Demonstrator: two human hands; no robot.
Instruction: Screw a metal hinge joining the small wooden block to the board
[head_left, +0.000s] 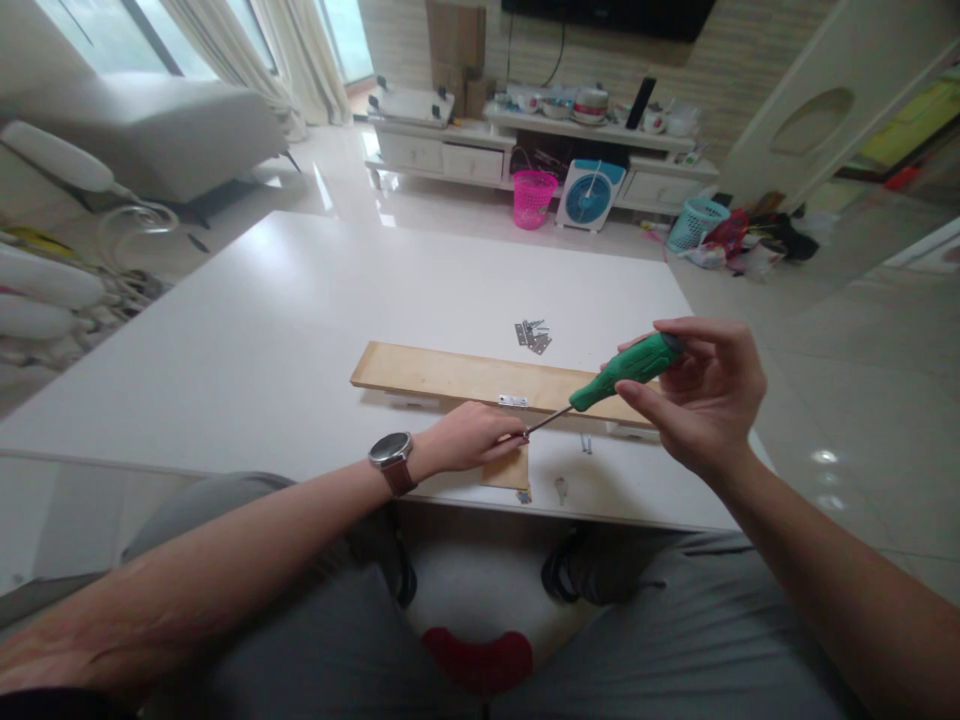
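Head view: a green-handled screwdriver (634, 370) is held in the right hand (709, 400), its handle clasped between thumb and fingers. Its shaft is slanted down and leftward, the tip brought to the fingertips of the left hand (480, 440) (whether anything is pinched there cannot be told). A small wooden piece (506, 472) is partly covered by the left hand. Just beyond that hand, a long wooden board (442, 373) is laid crosswise, a metal hinge (513, 400) seen at its near edge. Two screws (586, 442) are seen below the shaft, between the hands. Past the board, loose hinges (533, 336) are heaped on the white table (262, 320). Beyond the table, a pink basket (534, 200) is stood near a blue-and-white fan (590, 195).
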